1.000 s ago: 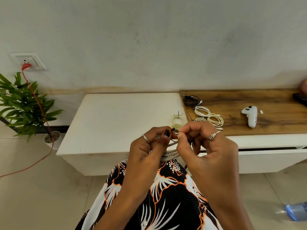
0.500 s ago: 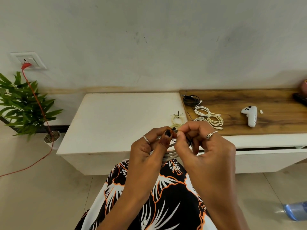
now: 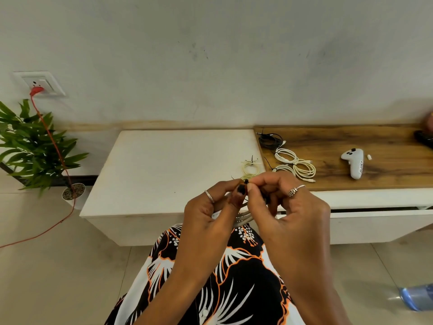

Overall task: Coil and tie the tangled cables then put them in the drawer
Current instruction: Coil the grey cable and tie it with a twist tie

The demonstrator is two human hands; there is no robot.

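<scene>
My left hand [image 3: 210,207] and my right hand [image 3: 293,202] meet in front of the cabinet edge, both gripping a coil of pale grey cable [image 3: 243,219] whose loops hang between them. Their thumbs and forefingers pinch a small black tie [image 3: 246,181] at the top of the coil. On the white cabinet top [image 3: 164,172] just behind lies a tied cream coil [image 3: 251,168]. On the wooden top [image 3: 351,141] lie a black coil [image 3: 270,140] and white coiled cables [image 3: 296,165]. The drawer [image 3: 375,211] below the wooden top shows a dark gap.
A white game controller [image 3: 353,164] and a small white piece [image 3: 369,157] lie on the wood. A potted plant [image 3: 32,146] stands at left with a red cord [image 3: 58,156] from a wall socket [image 3: 39,83]. A plastic bottle [image 3: 417,296] lies on the floor at right.
Both hands have stayed together on the coil, shifting slightly; the fingertips have closed in tighter on the black tie.
</scene>
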